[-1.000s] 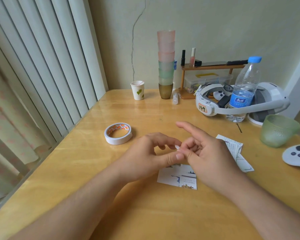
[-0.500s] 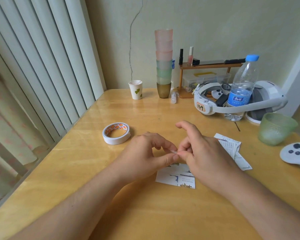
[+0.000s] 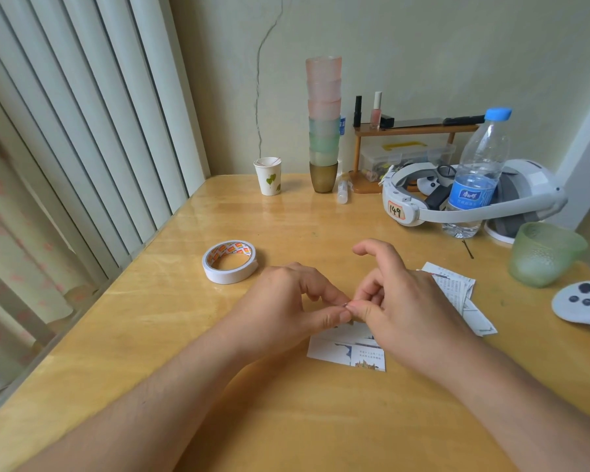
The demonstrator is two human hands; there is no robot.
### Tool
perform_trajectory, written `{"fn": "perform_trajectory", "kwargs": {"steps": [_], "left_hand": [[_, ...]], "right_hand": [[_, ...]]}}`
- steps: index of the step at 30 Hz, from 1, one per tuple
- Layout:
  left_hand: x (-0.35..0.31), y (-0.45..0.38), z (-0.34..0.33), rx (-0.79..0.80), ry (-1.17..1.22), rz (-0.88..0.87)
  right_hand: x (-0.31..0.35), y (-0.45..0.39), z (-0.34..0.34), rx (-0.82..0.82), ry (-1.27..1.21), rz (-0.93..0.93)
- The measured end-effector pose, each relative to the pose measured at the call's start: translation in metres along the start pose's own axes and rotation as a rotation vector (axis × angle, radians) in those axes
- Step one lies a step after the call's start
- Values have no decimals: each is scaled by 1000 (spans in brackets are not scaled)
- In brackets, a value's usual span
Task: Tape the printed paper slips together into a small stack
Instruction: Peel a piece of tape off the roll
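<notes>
A printed slip point(image 3: 346, 352) lies flat at lower centre, more slips point(image 3: 457, 291) at right. Above it, the left hand point(image 3: 286, 308) and right hand point(image 3: 399, 308) meet fingertip to fingertip, pinching something tiny, perhaps tape. The tape roll point(image 3: 230, 262) sits centre left.
</notes>
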State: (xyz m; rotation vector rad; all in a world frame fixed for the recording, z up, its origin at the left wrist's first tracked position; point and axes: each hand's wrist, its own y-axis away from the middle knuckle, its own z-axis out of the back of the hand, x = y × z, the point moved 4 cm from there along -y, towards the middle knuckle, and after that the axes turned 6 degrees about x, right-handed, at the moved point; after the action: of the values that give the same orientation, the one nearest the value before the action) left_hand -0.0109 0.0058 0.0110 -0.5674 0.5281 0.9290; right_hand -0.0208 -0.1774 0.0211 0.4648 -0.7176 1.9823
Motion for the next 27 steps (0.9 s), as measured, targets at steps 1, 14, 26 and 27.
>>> {"fn": "perform_trajectory", "kwargs": {"steps": [1, 14, 26, 27], "left_hand": [[-2, 0, -1, 10, 17, -9], [-4, -1, -4, -39, 718, 213], [-9, -4, -17, 60, 984, 274], [-10, -4, -16, 62, 979, 267]], "right_hand": [[0, 1, 1, -6, 3, 7], [-11, 2, 3, -98, -313, 31], [-13, -1, 3, -165, -540, 21], [-13, -1, 3, -167, -544, 25]]}}
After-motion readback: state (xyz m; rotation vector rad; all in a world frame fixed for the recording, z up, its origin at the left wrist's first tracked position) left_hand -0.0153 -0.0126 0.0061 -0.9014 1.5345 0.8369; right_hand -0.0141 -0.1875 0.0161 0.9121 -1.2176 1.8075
